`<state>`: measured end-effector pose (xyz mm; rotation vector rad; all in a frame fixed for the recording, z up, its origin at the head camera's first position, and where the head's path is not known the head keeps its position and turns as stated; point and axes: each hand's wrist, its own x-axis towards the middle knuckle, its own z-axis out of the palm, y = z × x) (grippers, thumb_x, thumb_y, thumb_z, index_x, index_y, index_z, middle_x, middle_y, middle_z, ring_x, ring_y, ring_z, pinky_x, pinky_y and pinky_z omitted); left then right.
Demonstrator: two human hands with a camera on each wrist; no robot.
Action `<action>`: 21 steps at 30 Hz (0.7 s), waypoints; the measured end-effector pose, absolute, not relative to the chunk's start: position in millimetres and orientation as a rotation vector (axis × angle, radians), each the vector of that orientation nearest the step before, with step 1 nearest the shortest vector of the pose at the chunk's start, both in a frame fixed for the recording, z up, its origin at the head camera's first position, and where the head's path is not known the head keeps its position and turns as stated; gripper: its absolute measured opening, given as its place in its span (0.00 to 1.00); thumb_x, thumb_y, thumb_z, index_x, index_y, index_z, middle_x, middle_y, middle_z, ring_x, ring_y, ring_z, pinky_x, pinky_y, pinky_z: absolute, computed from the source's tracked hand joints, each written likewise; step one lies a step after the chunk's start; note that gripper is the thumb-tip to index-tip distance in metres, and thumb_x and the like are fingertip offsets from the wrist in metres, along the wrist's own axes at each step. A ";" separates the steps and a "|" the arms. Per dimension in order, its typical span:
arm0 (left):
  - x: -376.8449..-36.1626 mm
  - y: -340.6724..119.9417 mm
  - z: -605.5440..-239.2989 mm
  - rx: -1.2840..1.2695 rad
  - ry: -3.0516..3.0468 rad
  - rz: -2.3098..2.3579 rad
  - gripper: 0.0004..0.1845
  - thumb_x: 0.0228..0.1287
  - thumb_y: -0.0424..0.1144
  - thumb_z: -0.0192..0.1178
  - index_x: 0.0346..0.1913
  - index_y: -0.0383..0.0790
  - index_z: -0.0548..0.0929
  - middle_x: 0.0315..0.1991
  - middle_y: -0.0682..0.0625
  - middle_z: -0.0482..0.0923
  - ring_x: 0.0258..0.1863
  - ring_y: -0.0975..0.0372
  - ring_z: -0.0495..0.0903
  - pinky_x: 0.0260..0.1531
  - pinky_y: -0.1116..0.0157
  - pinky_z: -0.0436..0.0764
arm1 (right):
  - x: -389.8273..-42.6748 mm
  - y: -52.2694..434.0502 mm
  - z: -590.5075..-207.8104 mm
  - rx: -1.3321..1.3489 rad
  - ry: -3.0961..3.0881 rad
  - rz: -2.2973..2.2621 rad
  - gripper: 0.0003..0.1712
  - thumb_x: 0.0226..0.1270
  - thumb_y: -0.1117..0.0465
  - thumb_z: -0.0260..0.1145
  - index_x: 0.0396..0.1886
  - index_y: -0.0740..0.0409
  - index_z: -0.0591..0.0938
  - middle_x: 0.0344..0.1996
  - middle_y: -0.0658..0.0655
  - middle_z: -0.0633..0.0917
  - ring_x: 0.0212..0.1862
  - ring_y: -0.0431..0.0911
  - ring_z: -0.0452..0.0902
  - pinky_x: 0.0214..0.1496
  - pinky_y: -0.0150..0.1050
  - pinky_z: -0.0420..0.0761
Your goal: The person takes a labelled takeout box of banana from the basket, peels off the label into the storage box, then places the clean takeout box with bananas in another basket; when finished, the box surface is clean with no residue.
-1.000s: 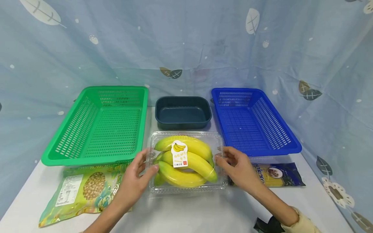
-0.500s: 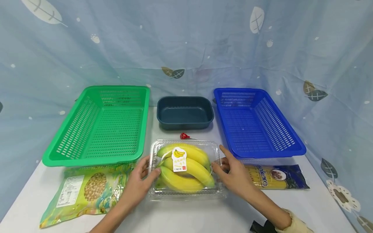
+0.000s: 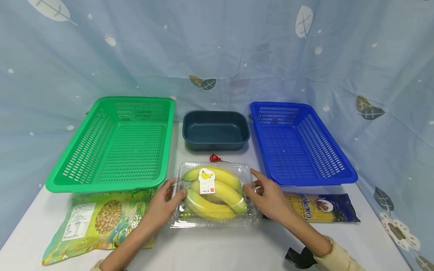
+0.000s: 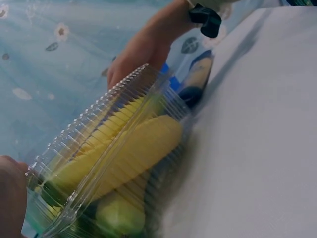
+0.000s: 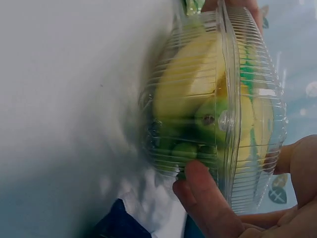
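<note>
Both hands have drawn the box nearer, uncovering a red candy. Left hand and right hand clasp the short ends of the banana box. It lies between them on the table, long axis left to right, equally near both.

Both forearms reach forward; the left hand and right hand face each other, fingers curled inward.

Clear ribbed clamshell box of yellow bananas on white bench. Left grip touches near end; right grip at far end, dark packet beside it.
</note>
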<state>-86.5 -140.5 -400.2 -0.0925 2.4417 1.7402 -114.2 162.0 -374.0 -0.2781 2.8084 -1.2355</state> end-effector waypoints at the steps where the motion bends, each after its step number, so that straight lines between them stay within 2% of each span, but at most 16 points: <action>1: -87.1 -140.3 -400.1 -0.093 2.447 1.737 0.35 0.62 0.54 0.58 0.67 0.42 0.62 0.62 0.33 0.66 0.61 0.43 0.65 0.57 0.47 0.67 | -115.2 161.8 -373.5 -0.282 2.807 -1.238 0.35 0.65 0.49 0.63 0.67 0.59 0.66 0.38 0.55 0.83 0.32 0.41 0.79 0.31 0.34 0.79; 6: -89.0 -138.2 -398.7 -0.114 2.497 1.689 0.34 0.62 0.56 0.58 0.66 0.43 0.64 0.60 0.36 0.69 0.58 0.44 0.70 0.54 0.47 0.71 | -119.5 160.4 -370.8 -0.301 2.801 -1.224 0.33 0.66 0.50 0.60 0.67 0.60 0.66 0.42 0.58 0.83 0.34 0.43 0.80 0.31 0.35 0.79; 9: -90.0 -136.5 -398.0 -0.129 2.511 1.659 0.34 0.62 0.56 0.57 0.66 0.43 0.64 0.60 0.36 0.69 0.58 0.44 0.69 0.54 0.46 0.70 | -118.8 159.3 -367.8 -0.313 2.851 -1.126 0.36 0.67 0.48 0.60 0.68 0.60 0.63 0.49 0.61 0.80 0.38 0.46 0.80 0.34 0.38 0.81; 12: -91.0 -135.1 -397.8 -0.133 2.514 1.652 0.33 0.63 0.56 0.57 0.65 0.43 0.65 0.59 0.36 0.70 0.57 0.45 0.71 0.52 0.47 0.72 | -115.4 156.7 -357.5 -0.358 2.975 -0.953 0.40 0.64 0.45 0.60 0.69 0.60 0.62 0.58 0.62 0.74 0.47 0.51 0.78 0.43 0.47 0.80; 15: -91.7 -134.1 -397.0 -0.125 2.517 1.667 0.31 0.64 0.54 0.56 0.65 0.42 0.65 0.57 0.37 0.72 0.54 0.47 0.73 0.48 0.51 0.75 | -112.7 152.5 -341.3 -0.458 3.120 -0.772 0.39 0.63 0.43 0.61 0.67 0.60 0.66 0.62 0.63 0.69 0.55 0.57 0.73 0.50 0.57 0.75; 18: -91.6 -133.4 -396.4 -0.119 2.531 1.673 0.31 0.64 0.53 0.56 0.65 0.40 0.65 0.55 0.37 0.73 0.51 0.49 0.75 0.45 0.54 0.77 | -114.4 146.3 -324.7 -0.629 3.192 -0.674 0.30 0.63 0.46 0.62 0.60 0.57 0.74 0.58 0.60 0.73 0.55 0.57 0.73 0.49 0.57 0.75; 21: -90.7 -132.7 -396.8 -0.120 2.536 1.671 0.32 0.64 0.53 0.56 0.65 0.39 0.65 0.55 0.36 0.73 0.51 0.49 0.75 0.46 0.53 0.77 | -122.9 137.7 -312.5 -0.852 3.172 -0.634 0.21 0.63 0.51 0.63 0.53 0.54 0.79 0.51 0.54 0.79 0.51 0.49 0.76 0.46 0.48 0.79</action>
